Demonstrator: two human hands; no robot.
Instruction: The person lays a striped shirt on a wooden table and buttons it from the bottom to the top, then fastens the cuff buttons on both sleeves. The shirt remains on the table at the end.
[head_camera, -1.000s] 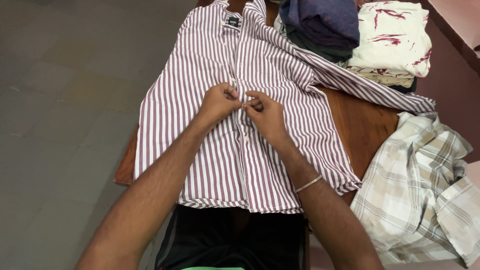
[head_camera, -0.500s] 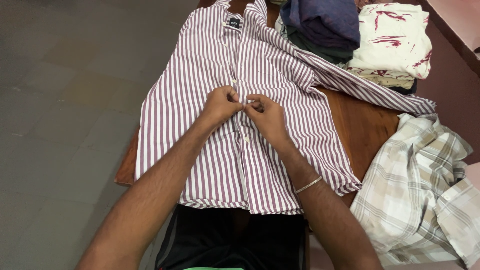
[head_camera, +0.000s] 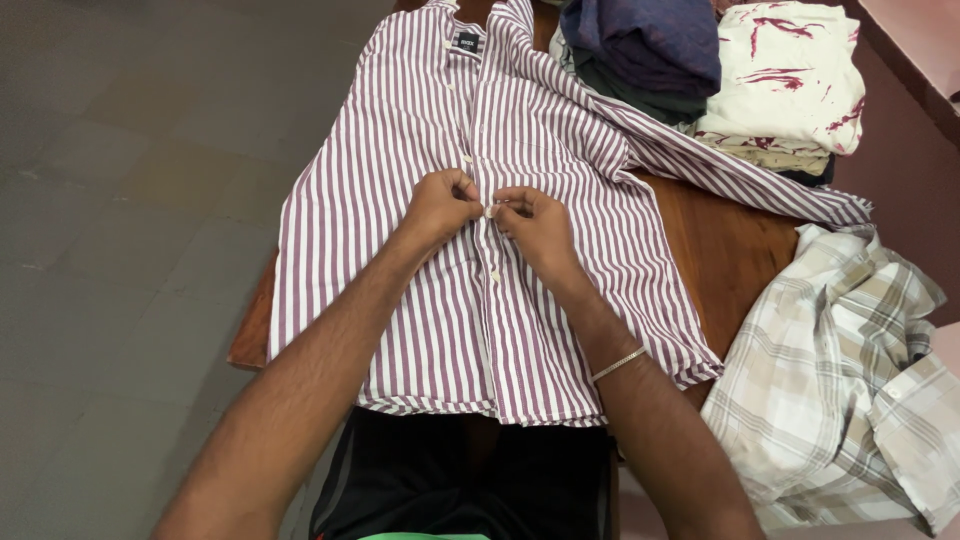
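Left hand (head_camera: 442, 203), right hand (head_camera: 535, 222), pinching striped shirt (head_camera: 400, 300)

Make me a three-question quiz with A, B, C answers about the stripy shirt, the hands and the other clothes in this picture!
1. Where is the plaid shirt?
A. right of the striped shirt
B. on the floor
C. under it

2. What colour are the shirt's stripes?
A. green
B. maroon and white
C. yellow

3. What are the left hand and right hand doing?
A. resting flat
B. holding scissors
C. pinching the shirt's front at a button

Answers: 1 A, it lies at the table's right edge. 2 B, stripes show plainly. 3 C, fingertips meet at the placket.
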